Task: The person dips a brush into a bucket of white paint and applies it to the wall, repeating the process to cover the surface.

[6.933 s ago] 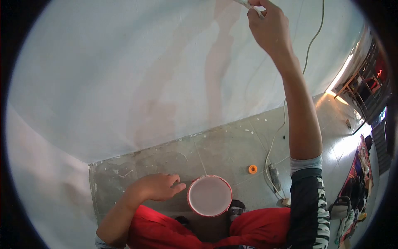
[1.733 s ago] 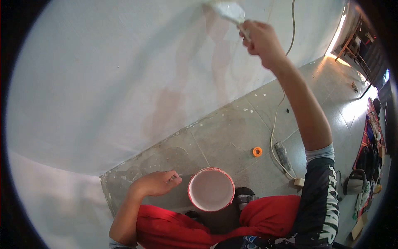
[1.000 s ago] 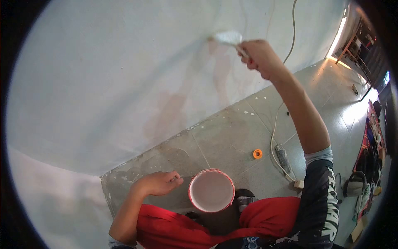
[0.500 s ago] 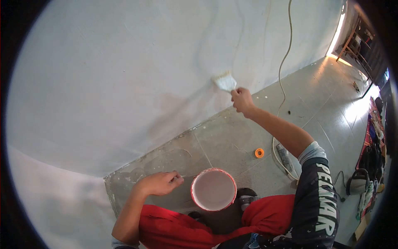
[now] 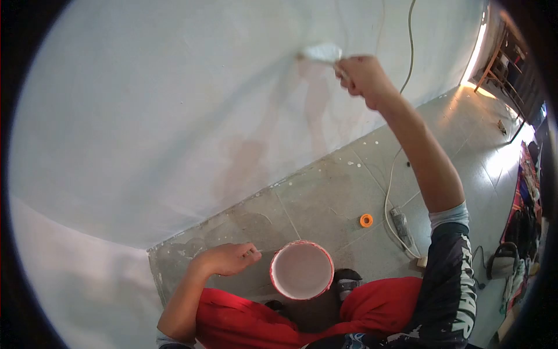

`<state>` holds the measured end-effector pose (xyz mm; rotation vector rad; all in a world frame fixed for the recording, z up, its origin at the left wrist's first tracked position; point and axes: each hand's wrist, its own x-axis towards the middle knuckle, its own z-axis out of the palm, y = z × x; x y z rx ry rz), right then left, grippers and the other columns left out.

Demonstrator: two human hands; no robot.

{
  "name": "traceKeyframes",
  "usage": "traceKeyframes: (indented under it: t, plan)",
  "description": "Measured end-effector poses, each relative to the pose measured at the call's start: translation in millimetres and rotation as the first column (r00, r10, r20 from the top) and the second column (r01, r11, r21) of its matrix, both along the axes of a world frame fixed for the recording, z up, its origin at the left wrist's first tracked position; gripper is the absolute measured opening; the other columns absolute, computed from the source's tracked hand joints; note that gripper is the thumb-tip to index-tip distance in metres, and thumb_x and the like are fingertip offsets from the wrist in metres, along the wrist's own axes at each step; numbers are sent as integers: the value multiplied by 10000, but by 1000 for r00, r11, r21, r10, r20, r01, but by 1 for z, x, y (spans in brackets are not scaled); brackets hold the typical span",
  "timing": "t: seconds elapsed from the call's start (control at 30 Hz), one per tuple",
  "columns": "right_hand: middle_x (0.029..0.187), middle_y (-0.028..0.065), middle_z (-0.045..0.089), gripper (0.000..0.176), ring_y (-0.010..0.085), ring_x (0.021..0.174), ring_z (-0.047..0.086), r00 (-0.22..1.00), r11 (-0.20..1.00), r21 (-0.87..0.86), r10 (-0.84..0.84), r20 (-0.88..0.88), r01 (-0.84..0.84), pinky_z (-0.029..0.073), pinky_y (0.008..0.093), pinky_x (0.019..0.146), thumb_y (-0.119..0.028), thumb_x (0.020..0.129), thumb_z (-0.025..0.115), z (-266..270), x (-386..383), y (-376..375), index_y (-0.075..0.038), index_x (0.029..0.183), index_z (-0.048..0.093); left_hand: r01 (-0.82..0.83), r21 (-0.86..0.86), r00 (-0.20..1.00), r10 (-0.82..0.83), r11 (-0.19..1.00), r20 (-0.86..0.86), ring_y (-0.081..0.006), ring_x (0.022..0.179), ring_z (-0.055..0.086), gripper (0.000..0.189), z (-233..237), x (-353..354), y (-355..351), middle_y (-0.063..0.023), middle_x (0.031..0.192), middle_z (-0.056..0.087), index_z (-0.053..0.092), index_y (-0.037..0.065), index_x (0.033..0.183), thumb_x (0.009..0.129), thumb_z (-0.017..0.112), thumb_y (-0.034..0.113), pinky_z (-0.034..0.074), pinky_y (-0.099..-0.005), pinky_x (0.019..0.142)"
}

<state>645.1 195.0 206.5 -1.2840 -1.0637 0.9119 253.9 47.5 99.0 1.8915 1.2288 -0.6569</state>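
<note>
My right hand is closed round the handle of a wide paintbrush, whose bristles touch or nearly touch the pale wall. Beside the bucket, on its left, my left hand hovers with the fingers loosely curled; whether anything is between them is too small to tell. The bucket has a red, paint-smeared rim and holds whitish liquid. It stands between my legs, near my shoe.
An orange tape ring lies on the tiled floor. Right of it are a power strip and a pale cable running up past the wall. Bags and cloths lie at the far right, below a wooden frame.
My right hand and the brush have moved up the wall, and the arm reaches further out. My left hand has stayed almost in place beside the bucket.
</note>
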Motion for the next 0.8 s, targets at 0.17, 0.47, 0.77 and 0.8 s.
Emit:
traceKeyframes:
  t: [0.17, 0.47, 0.77, 0.8]
  plan:
    - [721, 50, 550, 222, 103, 558, 450, 997, 975, 213, 74, -32, -66, 291, 253, 434, -172, 882, 601, 33, 17, -10, 22, 782, 562, -45, -35, 998, 43, 998, -36, -307, 974, 645, 437, 2, 3, 3, -138, 1115, 676, 567, 128, 1238, 1028, 416, 480, 494, -395, 854]
    - [674, 52, 554, 228, 114, 500, 488, 998, 964, -262, -54, -28, 45, 305, 265, 372, -216, 886, 600, -175, 63, 12, -10, 787, 605, 27, 56, 1000, -27, 998, 7, -360, 1118, 621, 471, 3, -4, -1, -162, 1224, 659, 558, 98, 1272, 1023, 418, 473, 488, -425, 935]
    - [548, 1, 491, 264, 70, 407, 336, 983, 977, -207, -19, 185, 58, 197, 271, 381, -201, 874, 657, -48, 80, 26, -62, 654, 615, 25, 26, 999, -26, 999, 40, -352, 1095, 630, 537, 5, 0, 1, -169, 1200, 667, 561, 57, 1251, 1013, 418, 517, 489, -413, 920]
    - [541, -4, 482, 272, 62, 407, 325, 979, 977, -204, -17, 202, 59, 200, 256, 383, -190, 890, 644, -26, 80, 26, -50, 660, 609, 9, 12, 999, -9, 1000, 37, -346, 1084, 636, 527, 5, 0, 1, -165, 1194, 670, 561, 64, 1251, 1014, 419, 514, 493, -409, 907]
